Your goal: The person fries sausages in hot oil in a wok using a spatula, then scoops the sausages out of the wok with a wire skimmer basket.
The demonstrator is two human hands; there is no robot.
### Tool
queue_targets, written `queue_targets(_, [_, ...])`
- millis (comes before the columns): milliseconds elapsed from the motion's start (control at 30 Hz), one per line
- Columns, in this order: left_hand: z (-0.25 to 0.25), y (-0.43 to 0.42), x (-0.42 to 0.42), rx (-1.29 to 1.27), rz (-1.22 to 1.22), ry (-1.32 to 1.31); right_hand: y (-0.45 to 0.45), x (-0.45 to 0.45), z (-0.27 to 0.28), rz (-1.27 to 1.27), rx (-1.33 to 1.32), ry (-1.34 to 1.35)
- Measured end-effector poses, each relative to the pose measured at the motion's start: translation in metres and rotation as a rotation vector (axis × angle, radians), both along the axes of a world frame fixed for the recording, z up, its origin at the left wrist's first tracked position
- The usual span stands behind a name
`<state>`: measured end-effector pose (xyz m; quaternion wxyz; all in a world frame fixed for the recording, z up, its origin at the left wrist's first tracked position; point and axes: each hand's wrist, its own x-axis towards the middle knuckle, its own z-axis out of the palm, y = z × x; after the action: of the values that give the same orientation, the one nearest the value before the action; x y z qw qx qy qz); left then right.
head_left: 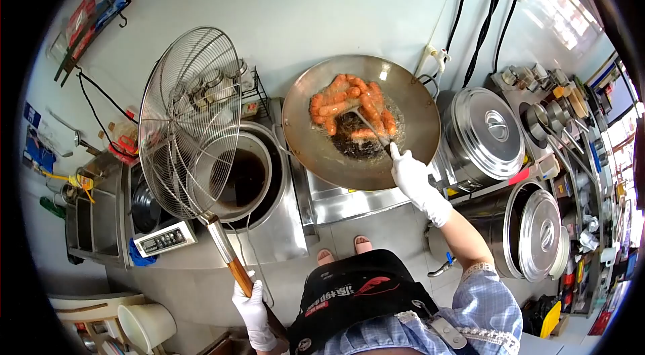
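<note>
Wearing a white glove, my left hand [252, 308] is wrapped round the wooden handle of a large wire spider strainer [191, 123]. Its round mesh is raised at the left, over a pot of dark liquid [243, 177]. My right hand [413, 179], also gloved in white, grips a thin metal utensil [371, 125] that reaches into a wide wok [420, 116]. The utensil's far end is among the food, so its kind does not show. Reddish-orange sausages [346, 94] lie bunched in bubbling oil in the wok.
A lidded steel pot [487, 130] stands right of the wok, with another large pot [537, 231] nearer me. At left are a sink [101, 224] and a control box [164, 239]. A white bucket [146, 327] sits at lower left. Black cables [485, 26] hang on the wall.
</note>
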<state>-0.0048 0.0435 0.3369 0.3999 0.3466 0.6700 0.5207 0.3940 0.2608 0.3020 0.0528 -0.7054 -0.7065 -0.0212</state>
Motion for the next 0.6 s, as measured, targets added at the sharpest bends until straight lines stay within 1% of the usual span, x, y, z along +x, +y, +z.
queue_targets(67, [-0.001, -0.001, 0.000, -0.002, 0.002, 0.023, 0.015, 0.005, -0.001, -0.023, 0.037, -0.085])
queue_targets(100, [-0.001, -0.001, -0.001, -0.002, -0.003, 0.044, 0.017, 0.010, -0.001, 0.022, 0.097, -0.141])
queue_targets(233, [0.003, -0.001, 0.003, -0.022, 0.017, 0.034, 0.008, 0.038, 0.007, 0.110, 0.125, -0.350])
queue_targets(300, [0.014, 0.001, 0.009, -0.044, 0.004, -0.054, -0.003, 0.052, 0.014, 0.115, 0.048, -0.358])
queue_targets(333, [0.018, 0.003, 0.012, -0.046, 0.004, -0.055, -0.010, 0.062, 0.009, 0.133, 0.103, -0.350])
queue_targets(400, [0.025, 0.006, 0.017, -0.043, -0.002, -0.093, -0.030, 0.076, 0.008, 0.141, 0.077, -0.367])
queue_targets(467, [0.016, 0.005, 0.014, -0.036, -0.009, -0.067, -0.051, 0.079, 0.016, 0.154, 0.031, -0.395])
queue_targets(533, [0.010, 0.007, 0.013, -0.029, -0.016, -0.037, -0.073, 0.069, 0.036, 0.143, 0.030, -0.389])
queue_targets(600, [0.009, 0.008, 0.012, -0.015, -0.031, -0.010, -0.090, 0.064, 0.035, 0.149, 0.014, -0.348])
